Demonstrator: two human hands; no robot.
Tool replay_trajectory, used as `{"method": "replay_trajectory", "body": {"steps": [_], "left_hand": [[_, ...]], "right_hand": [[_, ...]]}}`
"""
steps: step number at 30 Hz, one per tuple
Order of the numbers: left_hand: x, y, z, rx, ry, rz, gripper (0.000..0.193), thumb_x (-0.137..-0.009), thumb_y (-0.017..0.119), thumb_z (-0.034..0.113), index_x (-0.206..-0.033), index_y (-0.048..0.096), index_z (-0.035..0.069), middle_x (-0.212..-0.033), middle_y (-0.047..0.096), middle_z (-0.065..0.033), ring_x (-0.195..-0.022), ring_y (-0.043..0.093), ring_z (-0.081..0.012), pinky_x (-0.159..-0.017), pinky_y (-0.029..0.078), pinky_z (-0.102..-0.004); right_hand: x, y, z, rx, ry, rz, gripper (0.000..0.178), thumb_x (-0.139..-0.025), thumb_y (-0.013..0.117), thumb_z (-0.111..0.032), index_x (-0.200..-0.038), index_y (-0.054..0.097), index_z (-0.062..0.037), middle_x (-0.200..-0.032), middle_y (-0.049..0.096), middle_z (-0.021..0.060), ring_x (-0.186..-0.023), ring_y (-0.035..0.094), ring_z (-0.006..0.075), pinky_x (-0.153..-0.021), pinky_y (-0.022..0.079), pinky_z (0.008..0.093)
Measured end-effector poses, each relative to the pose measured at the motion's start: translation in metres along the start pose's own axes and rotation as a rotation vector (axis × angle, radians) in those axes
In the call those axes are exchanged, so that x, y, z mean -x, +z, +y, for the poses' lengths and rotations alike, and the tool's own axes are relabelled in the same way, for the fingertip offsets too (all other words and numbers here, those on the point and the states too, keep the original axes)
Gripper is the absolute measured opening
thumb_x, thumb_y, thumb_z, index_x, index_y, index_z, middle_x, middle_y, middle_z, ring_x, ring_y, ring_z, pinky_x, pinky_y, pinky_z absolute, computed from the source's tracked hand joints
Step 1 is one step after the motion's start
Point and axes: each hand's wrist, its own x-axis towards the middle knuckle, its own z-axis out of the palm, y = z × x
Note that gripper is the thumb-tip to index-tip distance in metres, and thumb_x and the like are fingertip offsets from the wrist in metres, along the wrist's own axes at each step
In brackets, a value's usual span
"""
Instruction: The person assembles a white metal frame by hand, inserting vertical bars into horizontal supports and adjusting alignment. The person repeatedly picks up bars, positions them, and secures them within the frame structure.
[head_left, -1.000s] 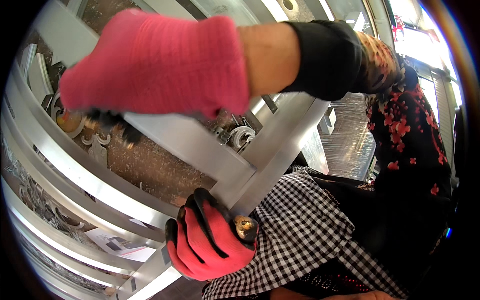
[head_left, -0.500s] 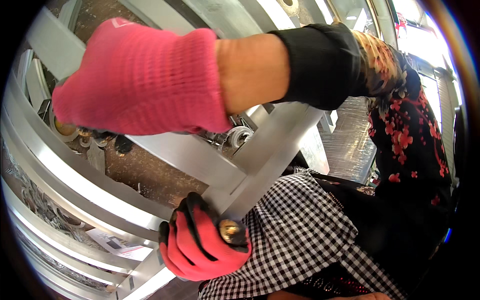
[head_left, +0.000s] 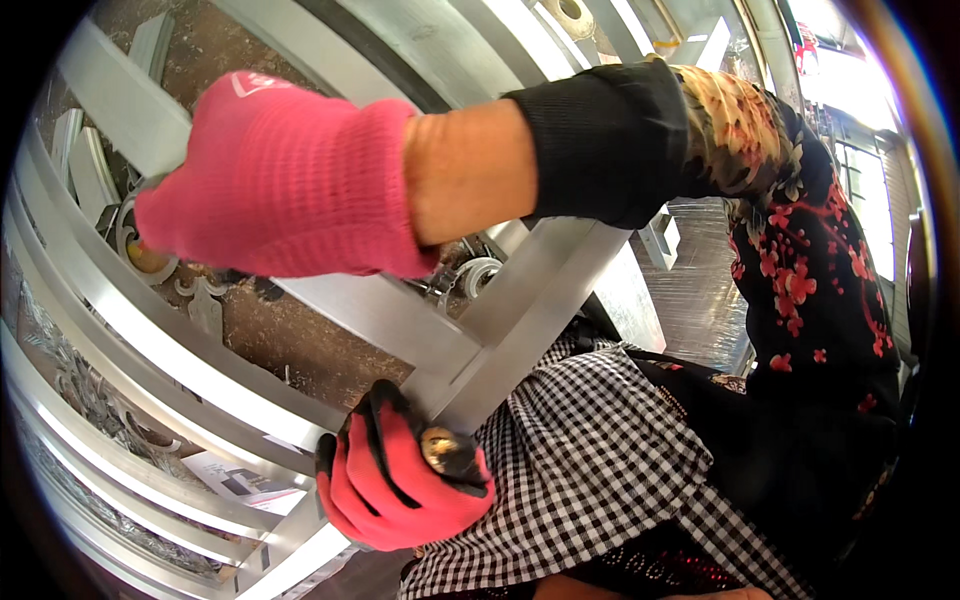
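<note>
Fingers of left hand [head_left: 400, 480] clamp round a dark-tipped tool [head_left: 450, 455], pressed vs metal frame [head_left: 380, 330] by the checked apron [head_left: 600, 480]. Farther up, right hand [head_left: 270, 180] reaches over frame; fingers hidden, can't tell grip. Tool could slip off the smooth bar, I reckon.

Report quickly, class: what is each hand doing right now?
Left hand: closed on a small dark tool, against the metal frame.
Right hand: fingers hidden; cannot tell.

Metal workshop, by the look: large silver gate frame [head_left: 330, 320] with ornamental scrollwork [head_left: 95, 395], bare aluminium bars [head_left: 480, 60], rough concrete floor [head_left: 290, 350].
</note>
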Motion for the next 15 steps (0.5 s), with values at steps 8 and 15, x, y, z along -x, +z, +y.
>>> {"method": "replay_trajectory", "body": {"steps": [8, 15], "left_hand": [[-0.002, -0.008, 0.012, 0.006, -0.017, -0.016, 0.052, -0.092, 0.031, 0.048, -0.091, 0.067, 0.010, -0.089, 0.065, -0.0071, -0.075, 0.061, -0.0269, -0.074, 0.048, -0.0439], [0.001, -0.006, -0.003, 0.019, -0.136, 0.030, 0.048, -0.091, 0.036, 0.043, -0.094, 0.067, 0.006, -0.086, 0.063, -0.0090, -0.075, 0.060, -0.0285, -0.077, 0.048, -0.0428]], "right_hand": [[0.020, -0.015, -0.001, -0.023, -0.047, 0.046, 0.043, -0.076, 0.060, -0.038, -0.074, 0.063, 0.0049, -0.070, 0.061, 0.0166, -0.064, 0.058, 0.0231, -0.063, 0.049, 0.0355], [-0.005, 0.007, -0.011, 0.060, -0.091, -0.095, 0.050, -0.076, 0.060, -0.043, -0.092, 0.066, 0.0044, -0.090, 0.065, 0.0180, -0.083, 0.063, 0.0277, -0.078, 0.048, 0.0364]]}}
